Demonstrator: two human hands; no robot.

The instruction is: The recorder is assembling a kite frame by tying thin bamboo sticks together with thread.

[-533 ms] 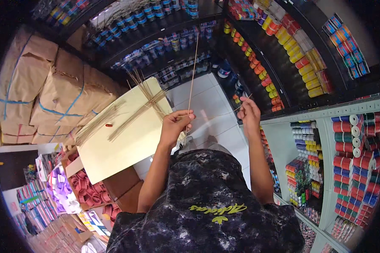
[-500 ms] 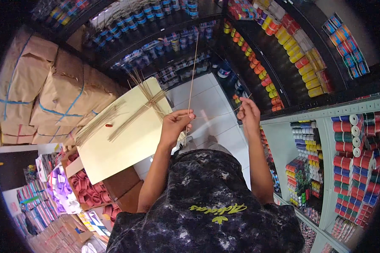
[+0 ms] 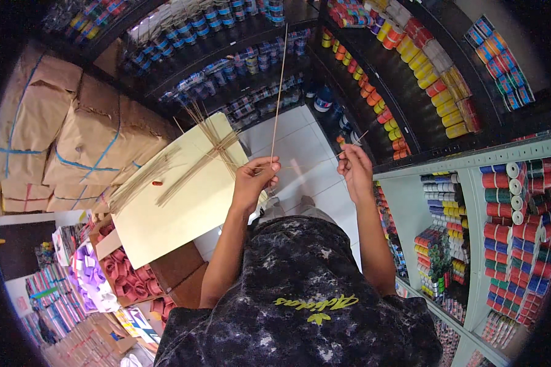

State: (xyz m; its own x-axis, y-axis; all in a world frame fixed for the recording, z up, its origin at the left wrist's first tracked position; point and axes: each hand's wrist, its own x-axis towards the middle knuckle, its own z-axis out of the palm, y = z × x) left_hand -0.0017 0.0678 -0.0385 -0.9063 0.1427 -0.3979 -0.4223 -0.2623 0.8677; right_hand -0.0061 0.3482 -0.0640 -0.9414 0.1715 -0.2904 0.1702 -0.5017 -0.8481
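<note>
My left hand (image 3: 256,182) is closed in a pinch on thin tan sticks. One long stick (image 3: 280,92) rises almost upright from its fingertips. A second thin stick (image 3: 312,166) runs across, slightly bowed, from the left hand to my right hand (image 3: 355,168). The right fingers pinch this crosswise stick, and its end pokes out beyond them. Left of my hands, a cream-coloured board or tabletop (image 3: 171,226) carries loose bundles of similar sticks (image 3: 187,170), some lying crossed. A small red object (image 3: 157,183), too small to name, lies among them.
Brown paper-wrapped parcels (image 3: 89,131) tied with blue string are stacked at left. Below the board stands a cardboard box of red rolled bands (image 3: 128,269). Dark shelves of colourful spools (image 3: 425,67) rise ahead and right; a pale shelf unit (image 3: 471,244) is at near right.
My right hand has shifted slightly left and down, and the crosswise stick's end now shows more clearly past its fingers. The left hand stays nearly in place.
</note>
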